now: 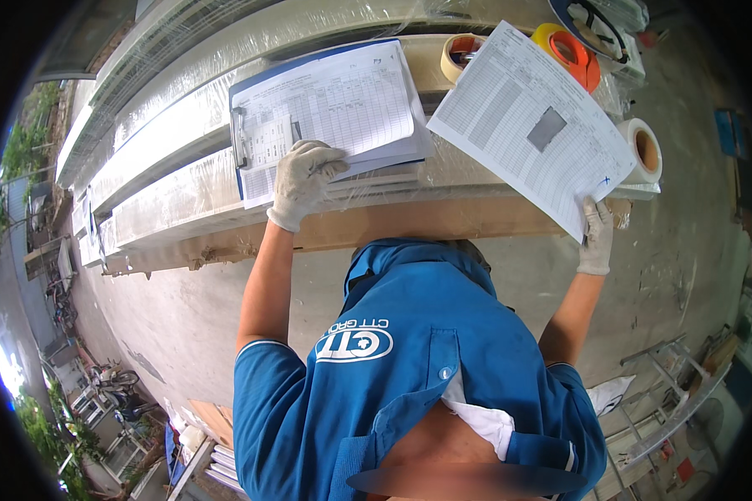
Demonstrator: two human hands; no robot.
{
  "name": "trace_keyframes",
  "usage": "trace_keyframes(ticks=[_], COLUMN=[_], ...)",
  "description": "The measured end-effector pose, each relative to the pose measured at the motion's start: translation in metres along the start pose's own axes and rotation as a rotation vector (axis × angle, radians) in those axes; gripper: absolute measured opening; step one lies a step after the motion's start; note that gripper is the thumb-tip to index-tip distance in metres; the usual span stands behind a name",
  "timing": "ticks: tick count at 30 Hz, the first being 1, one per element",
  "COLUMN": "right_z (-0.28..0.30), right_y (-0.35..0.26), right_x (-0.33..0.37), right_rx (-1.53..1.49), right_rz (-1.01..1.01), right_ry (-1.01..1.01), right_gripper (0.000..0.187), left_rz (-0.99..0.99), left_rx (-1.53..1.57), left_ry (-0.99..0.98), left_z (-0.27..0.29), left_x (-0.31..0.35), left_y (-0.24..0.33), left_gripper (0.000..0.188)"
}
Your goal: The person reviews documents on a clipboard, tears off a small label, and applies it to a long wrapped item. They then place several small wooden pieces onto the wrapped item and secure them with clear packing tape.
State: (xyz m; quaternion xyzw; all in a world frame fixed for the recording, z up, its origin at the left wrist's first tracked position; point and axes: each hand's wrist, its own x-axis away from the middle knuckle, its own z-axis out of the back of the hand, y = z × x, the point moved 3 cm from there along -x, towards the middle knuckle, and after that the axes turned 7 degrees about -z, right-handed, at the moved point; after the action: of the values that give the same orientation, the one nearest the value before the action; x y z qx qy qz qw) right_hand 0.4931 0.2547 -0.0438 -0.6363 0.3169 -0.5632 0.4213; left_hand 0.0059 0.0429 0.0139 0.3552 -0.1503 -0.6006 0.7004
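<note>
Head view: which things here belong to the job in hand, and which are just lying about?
Apparently in use:
blue clipboard with white printed sheets, white-gloved left hand at its near edge
loose white printed sheet, held by the white-gloved right hand

Seemingly lying about, untouched by either hand:
round tan roll
round orange roll
white roll with brown core

From where I stand, a white oval logo (355, 344) with capital lettering marks the blue collared shirt (485, 359). Loose printed sheet (501, 113): ruled grid, blue handwritten cross (606, 180) near one corner, fine print illegible. Clipboard form (355, 108): ruled columns, heading and entries illegible.
</note>
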Motion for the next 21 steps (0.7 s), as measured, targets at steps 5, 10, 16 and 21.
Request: trace_keyframes(ticks=[5,10,16,21], right_z=[-0.002,-0.003,-0.006,-0.013], right_y=[-0.003,-0.007,-0.005,-0.005], right_x=[0.0,0.003,0.009,0.01], right_rx=[0.022,0.044,0.157,0.185], right_rz=[-0.002,0.011,-0.064,-0.109], right_ry=[0.004,-0.035,-0.2,-0.23], right_gripper=[0.045,0.042,0.035,0.033], left_rz=[0.009,0.172,0.264,0.35], left_rx=[-0.075,0.013,0.281,0.525], left_ry=[0.097,0.382,0.71,0.927], left_z=[-0.003,-0.007,-0.005,0.002], left_x=[0.003,0.015,0.023,0.029], left_y=[-0.005,-0.016,-0.025,-0.03], left_gripper=[0.021,0.019,0.021,0.02])
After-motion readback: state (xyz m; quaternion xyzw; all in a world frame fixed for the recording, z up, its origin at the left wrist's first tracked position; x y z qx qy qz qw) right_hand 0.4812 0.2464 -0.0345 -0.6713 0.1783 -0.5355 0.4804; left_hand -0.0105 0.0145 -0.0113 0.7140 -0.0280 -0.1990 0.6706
